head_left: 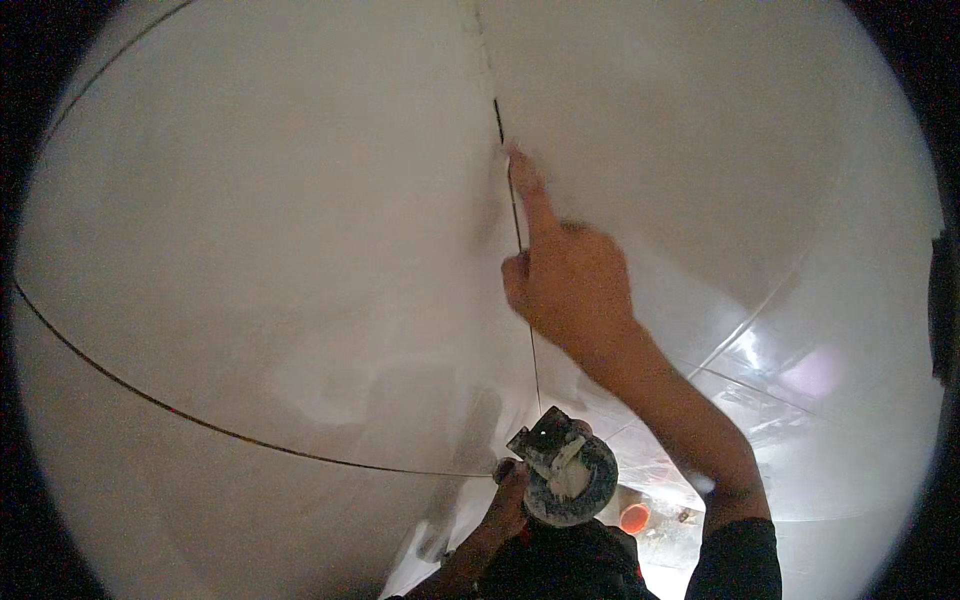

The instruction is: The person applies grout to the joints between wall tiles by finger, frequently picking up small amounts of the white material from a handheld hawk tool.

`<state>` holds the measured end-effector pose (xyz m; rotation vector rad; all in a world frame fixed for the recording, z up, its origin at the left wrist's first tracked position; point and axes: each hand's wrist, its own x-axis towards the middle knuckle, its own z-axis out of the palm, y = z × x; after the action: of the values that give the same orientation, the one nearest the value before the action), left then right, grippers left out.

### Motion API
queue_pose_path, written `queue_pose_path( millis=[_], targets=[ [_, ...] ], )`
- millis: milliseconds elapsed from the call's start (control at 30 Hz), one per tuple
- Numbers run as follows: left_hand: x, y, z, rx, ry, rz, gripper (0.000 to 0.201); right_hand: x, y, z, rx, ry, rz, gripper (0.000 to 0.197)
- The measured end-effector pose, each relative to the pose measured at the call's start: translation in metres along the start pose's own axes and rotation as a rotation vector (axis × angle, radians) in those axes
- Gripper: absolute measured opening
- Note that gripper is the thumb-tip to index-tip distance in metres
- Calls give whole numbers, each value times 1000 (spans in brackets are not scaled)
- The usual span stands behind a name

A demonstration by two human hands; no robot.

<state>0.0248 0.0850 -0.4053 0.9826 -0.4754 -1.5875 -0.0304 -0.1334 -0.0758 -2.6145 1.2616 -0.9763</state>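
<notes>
At six o'clock my left hand [500, 512] grasps a dark container [604, 482] of pale paste [570, 478]; toward twelve, my right hand [575, 285] points at the dark seam [498, 118], whether holding anything I cannot tell.

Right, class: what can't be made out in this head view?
All in the head view:
Left hand: most fingers, hidden behind the round dark bowl.
Right hand: fingertip too blurred to show whether it presses into the dark joint.
Orange container: contents, too small.
Black object: full shape, cut off by the right rim.
</notes>
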Motion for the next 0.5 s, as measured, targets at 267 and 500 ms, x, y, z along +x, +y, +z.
queue_pose_path(
  millis=[267, 500],
  targets=[
    [14, -16, -9, -229, -32, -14, 43, -17, -2, 29, -102, -193, 110, 98],
    [0, 26, 18, -25, 98, -43, 46, -159, 49, 50, 132, -412, -92, 62]
  ],
)
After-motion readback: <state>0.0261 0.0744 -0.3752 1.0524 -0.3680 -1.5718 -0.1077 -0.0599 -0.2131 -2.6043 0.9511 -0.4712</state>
